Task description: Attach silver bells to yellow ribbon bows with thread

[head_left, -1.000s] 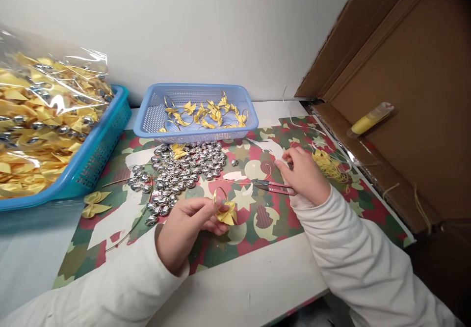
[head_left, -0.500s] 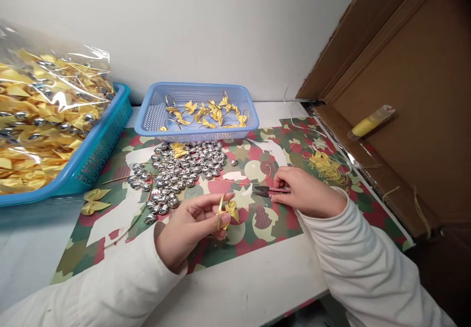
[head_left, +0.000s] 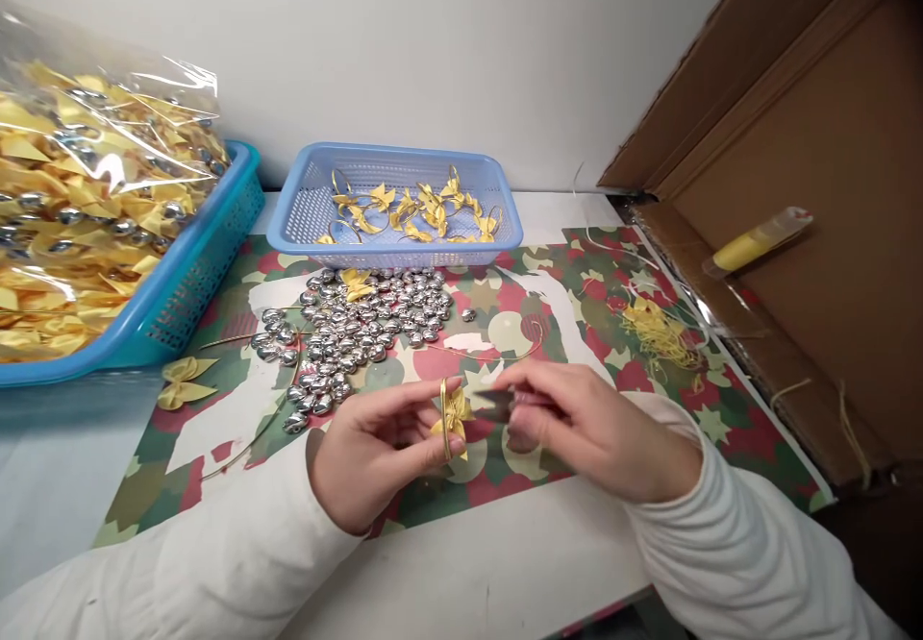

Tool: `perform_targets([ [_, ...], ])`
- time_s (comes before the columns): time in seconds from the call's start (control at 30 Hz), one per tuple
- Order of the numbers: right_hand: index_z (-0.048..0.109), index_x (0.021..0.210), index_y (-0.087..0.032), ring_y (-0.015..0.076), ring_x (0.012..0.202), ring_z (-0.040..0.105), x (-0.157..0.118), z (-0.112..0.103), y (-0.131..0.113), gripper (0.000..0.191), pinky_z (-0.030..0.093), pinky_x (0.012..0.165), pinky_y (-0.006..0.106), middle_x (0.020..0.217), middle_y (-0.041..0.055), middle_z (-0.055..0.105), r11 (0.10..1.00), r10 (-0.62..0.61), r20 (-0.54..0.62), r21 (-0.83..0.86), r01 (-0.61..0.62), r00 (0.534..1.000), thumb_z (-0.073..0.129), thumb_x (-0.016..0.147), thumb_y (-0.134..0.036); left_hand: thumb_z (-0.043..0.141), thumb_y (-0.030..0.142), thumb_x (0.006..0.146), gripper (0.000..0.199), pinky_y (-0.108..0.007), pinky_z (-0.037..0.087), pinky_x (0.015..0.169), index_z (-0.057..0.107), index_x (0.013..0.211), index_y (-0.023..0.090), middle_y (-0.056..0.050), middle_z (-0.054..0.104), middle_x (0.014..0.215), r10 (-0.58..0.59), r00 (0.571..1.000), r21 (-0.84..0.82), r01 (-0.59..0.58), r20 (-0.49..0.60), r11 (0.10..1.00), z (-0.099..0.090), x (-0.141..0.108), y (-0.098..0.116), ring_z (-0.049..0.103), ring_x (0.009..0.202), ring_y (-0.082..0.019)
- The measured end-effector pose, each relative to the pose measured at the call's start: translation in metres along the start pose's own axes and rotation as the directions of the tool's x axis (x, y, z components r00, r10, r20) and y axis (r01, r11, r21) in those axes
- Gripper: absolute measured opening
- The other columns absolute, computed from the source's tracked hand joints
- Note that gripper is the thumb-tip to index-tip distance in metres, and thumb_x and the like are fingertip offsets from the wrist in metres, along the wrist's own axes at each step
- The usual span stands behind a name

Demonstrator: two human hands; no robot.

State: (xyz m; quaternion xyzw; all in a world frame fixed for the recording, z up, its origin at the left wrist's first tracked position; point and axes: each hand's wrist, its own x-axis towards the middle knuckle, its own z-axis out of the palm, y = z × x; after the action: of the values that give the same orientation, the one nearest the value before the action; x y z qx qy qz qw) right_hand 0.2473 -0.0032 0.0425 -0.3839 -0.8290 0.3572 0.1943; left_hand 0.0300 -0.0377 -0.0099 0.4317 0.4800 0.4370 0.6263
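Between the thumb and fingers of my left hand is a yellow ribbon bow on a looped gold cord. My right hand is wrapped round small thread snips, blurred by motion. Their dark blades point left, close to the bow; whether they touch it I cannot tell. Just beyond my left hand lies a pile of silver jingle bells, with a loose yellow bow on top. Another yellow bow lies at the left on the patterned sheet.
A blue basket holding yellow bows on gold loops stands at the back. At left, a larger blue basket carries a clear bag of bows and bells. Yellow thread scraps lie right, by a cardboard wall with a yellow-filled tube.
My right hand has lifted the snips from the sheet and moved them left and nearer, toward the bow. My left hand has turned the bow and loop more upright.
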Motion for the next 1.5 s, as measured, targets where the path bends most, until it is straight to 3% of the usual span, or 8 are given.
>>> perform_targets([
  [0.1, 0.058, 0.108, -0.019, 0.0110, 0.060, 0.057, -0.001, 0.009, -0.003, 0.020, 0.045, 0.054, 0.021, 0.079, 0.0022, 0.063, 0.996, -0.078, 0.040, -0.035, 0.079, 0.996, 0.054, 0.090, -0.027, 0.080, 0.025, 0.063, 0.042, -0.027, 0.058, 0.051, 0.073, 0.103, 0.014, -0.006, 0.070, 0.066, 0.108, 0.994, 0.120, -0.108, 0.010, 0.987, -0.003, -0.002, -0.004, 0.064, 0.055, -0.016],
  [0.33, 0.057, 0.116, -0.018, 0.0123, 0.061, 0.056, -0.003, 0.014, 0.006, 0.027, 0.043, 0.055, 0.022, 0.075, 0.0032, 0.062, 0.927, -0.271, -0.003, -0.270, 0.260, 0.963, 0.047, 0.093, -0.027, 0.076, 0.022, 0.067, 0.039, -0.021, 0.054, 0.046, 0.072, 0.106, 0.017, -0.002, 0.068, 0.062, 0.266, 0.964, 0.263, -0.262, 0.020, 0.928, -0.006, -0.004, -0.006, 0.060, 0.050, -0.012],
  [0.57, 0.059, 0.116, -0.017, 0.0109, 0.058, 0.055, -0.005, 0.019, 0.004, 0.027, 0.039, 0.051, 0.022, 0.073, 0.0026, 0.062, 0.878, -0.296, -0.007, -0.396, 0.269, 0.955, 0.045, 0.094, -0.025, 0.076, 0.025, 0.067, 0.036, -0.019, 0.052, 0.043, 0.073, 0.102, 0.018, -0.001, 0.066, 0.058, 0.257, 0.966, 0.298, -0.244, -0.004, 0.923, -0.005, -0.004, -0.005, 0.057, 0.046, -0.011],
  [1.0, 0.064, 0.110, -0.016, 0.0104, 0.057, 0.056, -0.004, 0.025, 0.002, 0.026, 0.039, 0.049, 0.021, 0.069, 0.0026, 0.063, 0.846, -0.319, -0.018, -0.457, 0.276, 0.948, 0.045, 0.094, -0.022, 0.074, 0.024, 0.070, 0.036, -0.019, 0.052, 0.045, 0.071, 0.105, 0.018, -0.001, 0.067, 0.062, 0.289, 0.957, 0.311, -0.277, 0.009, 0.909, -0.008, -0.004, -0.012, 0.059, 0.049, -0.011],
  [1.17, 0.065, 0.107, -0.016, 0.0103, 0.056, 0.056, -0.004, 0.022, 0.003, 0.024, 0.040, 0.050, 0.021, 0.068, 0.0023, 0.064, 0.866, -0.322, -0.037, -0.415, 0.279, 0.946, 0.045, 0.094, -0.021, 0.075, 0.026, 0.069, 0.032, -0.021, 0.053, 0.046, 0.070, 0.099, 0.017, -0.001, 0.067, 0.062, 0.239, 0.971, 0.268, -0.225, -0.021, 0.937, -0.002, -0.006, -0.007, 0.060, 0.050, -0.012],
  [1.33, 0.064, 0.107, -0.017, 0.0108, 0.056, 0.055, -0.001, 0.011, 0.008, 0.023, 0.044, 0.052, 0.022, 0.072, 0.0029, 0.065, 0.957, -0.230, -0.239, -0.231, 0.175, 0.943, 0.052, 0.090, -0.027, 0.077, 0.027, 0.068, 0.028, -0.022, 0.053, 0.049, 0.061, 0.089, 0.018, -0.001, 0.067, 0.065, 0.169, 0.982, 0.181, -0.150, -0.091, 0.972, 0.007, -0.009, 0.004, 0.062, 0.054, -0.013],
  [1.5, 0.064, 0.104, -0.015, 0.0098, 0.052, 0.052, 0.002, 0.014, 0.010, 0.022, 0.044, 0.052, 0.023, 0.069, 0.0021, 0.063, 0.995, -0.104, -0.267, -0.031, 0.099, 0.958, 0.053, 0.089, -0.026, 0.073, 0.027, 0.074, 0.023, -0.020, 0.049, 0.045, 0.060, 0.091, 0.019, 0.001, 0.065, 0.064, 0.273, 0.960, 0.176, -0.260, -0.054, 0.949, 0.004, -0.008, 0.002, 0.058, 0.050, -0.010],
])
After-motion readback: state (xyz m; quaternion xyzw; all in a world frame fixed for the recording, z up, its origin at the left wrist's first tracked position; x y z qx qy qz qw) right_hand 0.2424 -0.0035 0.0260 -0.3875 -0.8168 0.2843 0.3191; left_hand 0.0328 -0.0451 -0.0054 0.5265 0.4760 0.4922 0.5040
